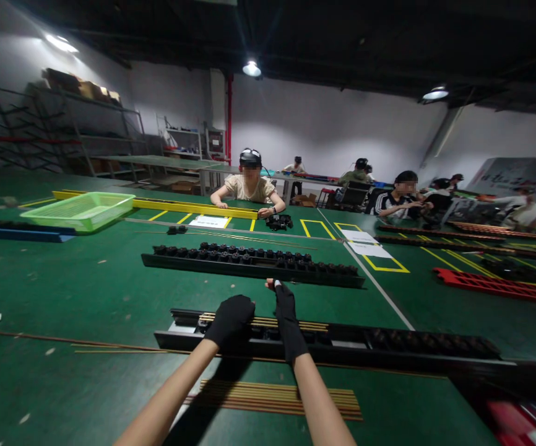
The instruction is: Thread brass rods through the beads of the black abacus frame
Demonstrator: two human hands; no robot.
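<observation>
In the head view my left hand (231, 319), in a black fingerless glove, is closed over a black channel rail (426, 354). Its fingers are hidden behind the back of the hand. Thin brass rods (312, 325) lie lengthwise over the black pieces in this rail and show on both sides of my hands. My right hand (288, 313), gloved the same way, is edge-on above the rods. Only a few fingertips show at its far end, and their grip is not clear. A row of black parts (430, 341) fills the rail's right end.
Closer to me lies a bundle of brass rods (277, 396). Beyond my hands sits a second black rail (249, 263) with rows of black parts. A green basket (82, 210) stands left. Across the table, a person (249, 183) has both hands at a yellow rail (194, 209); a red rail (500, 286) lies right.
</observation>
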